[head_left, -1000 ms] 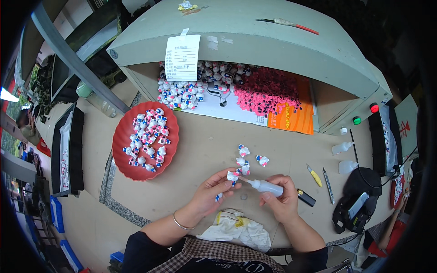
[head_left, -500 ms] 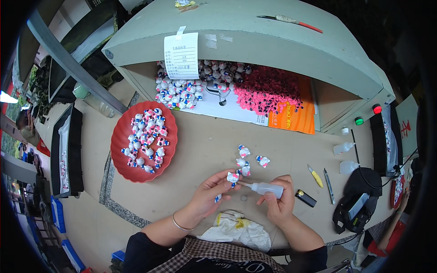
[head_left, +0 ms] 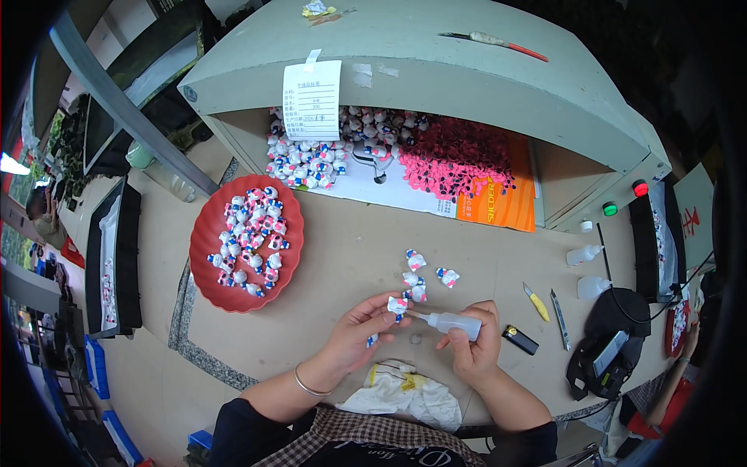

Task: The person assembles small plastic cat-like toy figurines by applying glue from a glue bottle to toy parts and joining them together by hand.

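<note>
Holding as a second ago, the left hand (head_left: 359, 335) pinches a small white, red and blue figurine (head_left: 398, 305) above the near bench (head_left: 342, 257) while the right hand (head_left: 472, 342), closed round a translucent plastic squeeze bottle (head_left: 455, 323), keeps its nozzle against it.

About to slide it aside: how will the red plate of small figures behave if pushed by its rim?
The red plate looks shallow and broad, so it should slide flat, not tip. The small figures lie loosely heaped, so they may shift or spill over the low rim.
</note>
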Motion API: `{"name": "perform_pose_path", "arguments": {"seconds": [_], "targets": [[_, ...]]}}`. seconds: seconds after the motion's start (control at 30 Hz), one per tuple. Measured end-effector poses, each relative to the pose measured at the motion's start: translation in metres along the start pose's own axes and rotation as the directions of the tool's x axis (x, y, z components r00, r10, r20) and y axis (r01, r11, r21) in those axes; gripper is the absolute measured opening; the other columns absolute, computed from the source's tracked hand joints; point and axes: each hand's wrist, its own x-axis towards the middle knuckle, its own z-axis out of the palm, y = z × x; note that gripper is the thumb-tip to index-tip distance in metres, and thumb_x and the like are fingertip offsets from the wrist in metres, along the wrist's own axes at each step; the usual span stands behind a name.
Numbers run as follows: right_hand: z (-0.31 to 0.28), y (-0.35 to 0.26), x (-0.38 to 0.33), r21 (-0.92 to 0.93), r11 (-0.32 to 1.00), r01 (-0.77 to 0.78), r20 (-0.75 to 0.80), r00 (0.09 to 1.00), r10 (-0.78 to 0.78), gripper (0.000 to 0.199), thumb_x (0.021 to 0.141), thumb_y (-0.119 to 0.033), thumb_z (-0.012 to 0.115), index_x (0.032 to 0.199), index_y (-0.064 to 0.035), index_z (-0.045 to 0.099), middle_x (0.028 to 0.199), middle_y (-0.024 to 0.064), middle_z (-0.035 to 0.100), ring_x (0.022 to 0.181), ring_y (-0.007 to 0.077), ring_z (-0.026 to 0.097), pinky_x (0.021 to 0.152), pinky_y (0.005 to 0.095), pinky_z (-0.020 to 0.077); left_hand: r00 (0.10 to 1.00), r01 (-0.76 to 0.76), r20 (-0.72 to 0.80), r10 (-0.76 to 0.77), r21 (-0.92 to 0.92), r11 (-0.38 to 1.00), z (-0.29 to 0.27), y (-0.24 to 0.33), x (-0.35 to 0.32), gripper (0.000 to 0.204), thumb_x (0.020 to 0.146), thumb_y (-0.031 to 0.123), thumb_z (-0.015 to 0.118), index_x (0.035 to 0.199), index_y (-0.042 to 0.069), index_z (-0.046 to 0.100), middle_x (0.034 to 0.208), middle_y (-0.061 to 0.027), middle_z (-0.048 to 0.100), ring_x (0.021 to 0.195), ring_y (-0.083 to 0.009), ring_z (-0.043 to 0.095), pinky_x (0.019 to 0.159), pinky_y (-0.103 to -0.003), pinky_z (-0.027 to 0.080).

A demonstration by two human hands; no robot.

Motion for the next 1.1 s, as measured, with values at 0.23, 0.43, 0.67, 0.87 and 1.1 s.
{"name": "perform_pose_path", "arguments": {"seconds": [0.23, 0.43, 0.67, 0.87, 1.1], "targets": [[-0.006, -0.001, -0.001, -0.17, 0.984, 0.058, 0.073, 0.996, -0.046, 0.018, 0.084, -0.009, 0.047, 0.094, 0.0038, 0.038, 0.09, 0.0116, 0.034, 0.068, 0.0135, 0.049, 0.045, 0.0217, 0.052, 1.0, -0.012, -0.015, 0.012, -0.01, 1.0, -0.004, -0.001, 0.0, 0.033, 0.084, 0.007, 0.051, 0.117, 0.011, 0.048, 0.11, -0.0061, 0.055, 0.095, -0.0141, 0.056, 0.062, -0.017, 0.045], [-0.003, -0.004, -0.002, -0.116, 0.992, 0.041, 0.01, 0.999, -0.04, 0.019, 0.079, -0.004, 0.054, 0.093, 0.0035, 0.043, 0.086, 0.0138, 0.041, 0.063, 0.0137, 0.05, 0.045, 0.0211, 0.0457, 0.999, -0.046, -0.027, 0.046, 0.023, 0.999, -0.003, -0.001, 0.0, 0.034, 0.083, 0.006, 0.053, 0.117, 0.011, 0.048, 0.105, -0.0018, 0.057, 0.094, -0.0134, 0.056, 0.065, -0.02, 0.045], [-0.001, -0.002, -0.002, -0.132, 0.991, 0.033, 0.038, 0.999, -0.028, 0.017, 0.08, -0.006, 0.053, 0.092, 0.0027, 0.043, 0.084, 0.0128, 0.042, 0.061, 0.0136, 0.051, 0.046, 0.0217, 0.0439, 0.997, -0.059, -0.041, 0.063, 0.087, 0.994, -0.002, -0.002, 0.0, 0.034, 0.083, 0.006, 0.053, 0.116, 0.011, 0.048, 0.101, -0.0015, 0.057, 0.092, -0.013, 0.057, 0.065, -0.021, 0.045], [0.002, 0.0, -0.003, -0.064, 0.997, 0.032, -0.003, 0.999, -0.032, 0.018, 0.082, -0.007, 0.052, 0.093, 0.0029, 0.041, 0.087, 0.0127, 0.039, 0.06, 0.0129, 0.051, 0.046, 0.022, 0.0458, 0.995, -0.097, -0.021, 0.101, 0.136, 0.986, -0.001, -0.005, -0.002, 0.033, 0.083, 0.005, 0.052, 0.116, 0.011, 0.049, 0.109, -0.0063, 0.056, 0.091, -0.0142, 0.057, 0.063, -0.02, 0.048], [0.003, -0.002, -0.001, -0.027, 1.0, -0.001, 0.029, 1.0, 0.002, 0.02, 0.086, -0.013, 0.046, 0.093, 0.0036, 0.037, 0.089, 0.0111, 0.034, 0.063, 0.0135, 0.051, 0.045, 0.023, 0.0507, 0.996, -0.082, -0.021, 0.085, 0.121, 0.989, 0.0, -0.004, -0.002, 0.033, 0.083, 0.005, 0.053, 0.115, 0.01, 0.049, 0.104, -0.0046, 0.057, 0.09, -0.0137, 0.057, 0.063, -0.02, 0.048]]}}
